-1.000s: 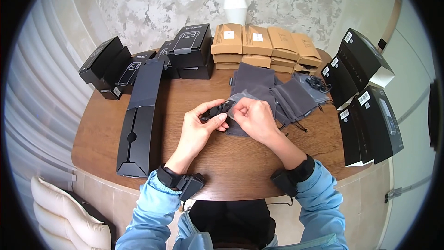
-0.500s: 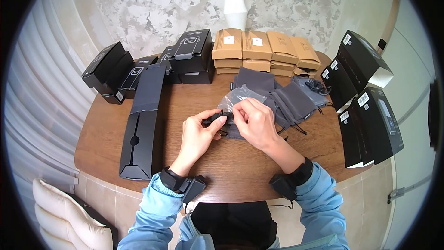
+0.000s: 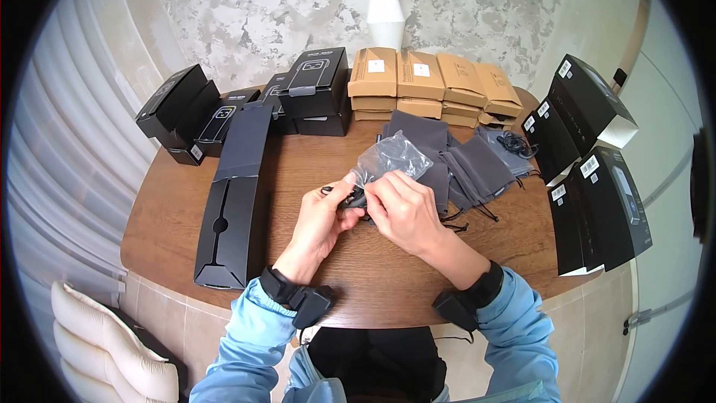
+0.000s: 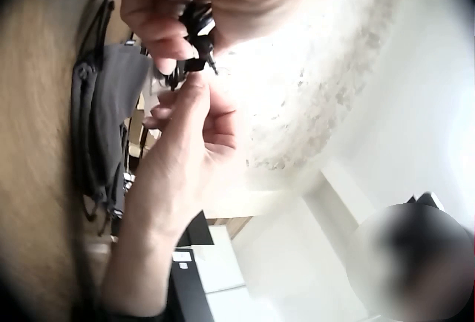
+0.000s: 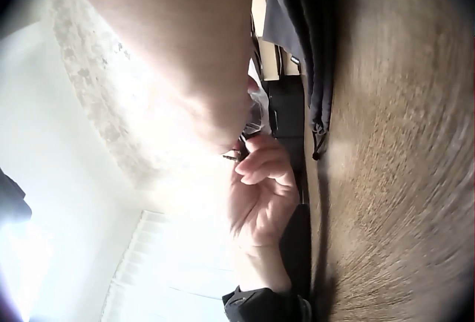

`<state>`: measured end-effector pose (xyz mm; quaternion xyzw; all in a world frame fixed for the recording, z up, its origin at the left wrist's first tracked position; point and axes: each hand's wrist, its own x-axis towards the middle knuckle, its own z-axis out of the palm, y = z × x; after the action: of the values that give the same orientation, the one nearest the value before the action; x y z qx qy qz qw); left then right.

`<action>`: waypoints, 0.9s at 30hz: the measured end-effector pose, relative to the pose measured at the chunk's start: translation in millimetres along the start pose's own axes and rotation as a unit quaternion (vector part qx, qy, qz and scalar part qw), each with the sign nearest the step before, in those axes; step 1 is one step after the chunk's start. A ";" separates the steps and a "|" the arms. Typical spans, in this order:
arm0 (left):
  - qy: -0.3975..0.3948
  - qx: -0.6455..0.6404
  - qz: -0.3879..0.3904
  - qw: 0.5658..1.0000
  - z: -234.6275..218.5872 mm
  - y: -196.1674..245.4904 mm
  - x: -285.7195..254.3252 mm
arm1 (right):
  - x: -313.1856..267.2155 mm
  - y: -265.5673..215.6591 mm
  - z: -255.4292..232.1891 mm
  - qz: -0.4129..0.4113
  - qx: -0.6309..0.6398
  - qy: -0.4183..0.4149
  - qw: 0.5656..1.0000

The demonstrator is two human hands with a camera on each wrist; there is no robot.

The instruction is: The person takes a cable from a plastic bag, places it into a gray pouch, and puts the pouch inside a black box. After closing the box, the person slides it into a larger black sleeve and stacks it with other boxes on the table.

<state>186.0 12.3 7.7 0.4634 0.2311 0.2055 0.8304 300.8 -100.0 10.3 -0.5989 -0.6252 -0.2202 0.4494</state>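
Note:
A coiled black cable (image 3: 353,198) is held between both hands above the middle of the table. The left hand (image 3: 319,222) grips the bundle with thumb and fingers. Close beside it, the right hand (image 3: 405,211) pinches part of the cable with curled fingertips. A clear plastic bag (image 3: 393,157) stands up behind the fingers, its lower edge hidden by them. In the left wrist view the cable (image 4: 199,29) shows between the two hands, with a thin plug end sticking out. Grey drawstring pouches (image 3: 475,168) lie behind and to the right of the hands.
On the left lies a long black box (image 3: 222,231) with its flap extended. Black boxes (image 3: 317,82) and brown cartons (image 3: 418,75) are stacked along the back. More black boxes (image 3: 608,201) stand at the right edge, and another cable (image 3: 516,145) rests on a pouch.
The plastic bag has risen and spread out above the fingers. The left hand has turned slightly around the cable, and the right hand has shifted a little left.

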 end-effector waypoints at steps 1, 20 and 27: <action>-0.033 -0.048 -0.026 0.998 -4.9 -0.5 0.9 | -0.2 0.5 -0.1 0.000 0.000 0.000 1.000; -0.082 0.220 0.049 0.971 1.0 0.0 -2.0 | 2.6 -3.0 -8.9 0.121 0.121 -0.005 0.985; -0.031 0.356 0.225 0.906 0.9 -7.9 -2.6 | 0.3 -7.5 -8.7 0.151 0.186 -0.038 0.970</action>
<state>185.5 6.4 1.9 0.7742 0.1529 0.2760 0.5487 296.3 -108.3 16.9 -0.6000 -0.5741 -0.0072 0.5571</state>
